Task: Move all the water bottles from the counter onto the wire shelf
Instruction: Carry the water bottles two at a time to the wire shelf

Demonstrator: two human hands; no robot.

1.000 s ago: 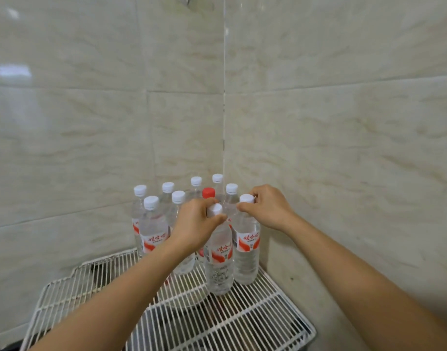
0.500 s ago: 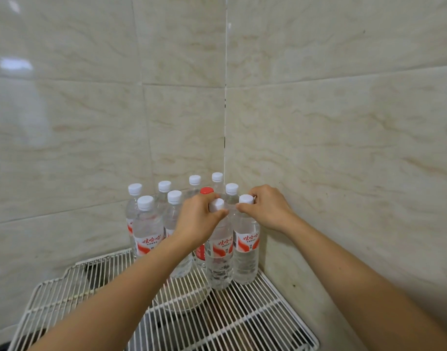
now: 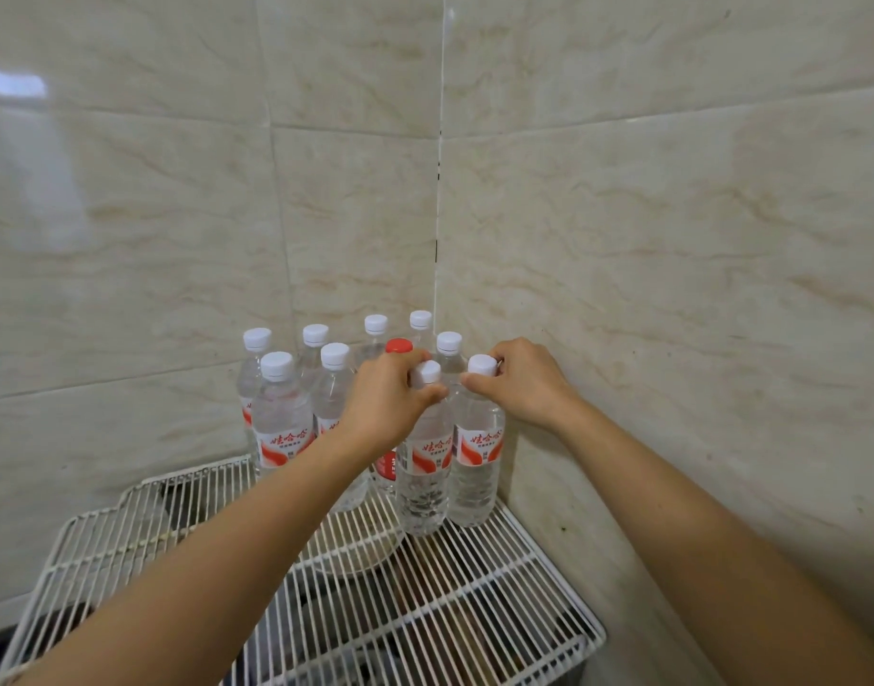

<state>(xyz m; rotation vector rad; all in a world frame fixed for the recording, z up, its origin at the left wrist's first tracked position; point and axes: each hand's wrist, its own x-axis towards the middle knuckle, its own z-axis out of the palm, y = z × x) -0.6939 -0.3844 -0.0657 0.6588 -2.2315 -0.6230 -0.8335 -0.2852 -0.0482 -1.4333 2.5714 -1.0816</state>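
Several clear water bottles with white caps and red-and-white labels stand upright on the white wire shelf (image 3: pixel 474 606) in the tiled corner. My left hand (image 3: pixel 385 408) grips the neck of the front middle bottle (image 3: pixel 423 477). My right hand (image 3: pixel 521 381) pinches the cap and neck of the front right bottle (image 3: pixel 477 467), which stands against the right wall. Both bottles rest on the wires. A red-capped bottle (image 3: pixel 398 346) stands behind my left hand, mostly hidden. The bottle at the front left (image 3: pixel 279 418) stands free with others behind it.
Tiled walls close the corner behind and to the right of the bottles. The near and left part of the shelf carries nothing. Under the wires a pale bowl (image 3: pixel 360 552) and dark shapes show through.
Both hands keep the same hold on the two front bottles. The bottles have not shifted on the shelf; only the camera view has moved slightly.
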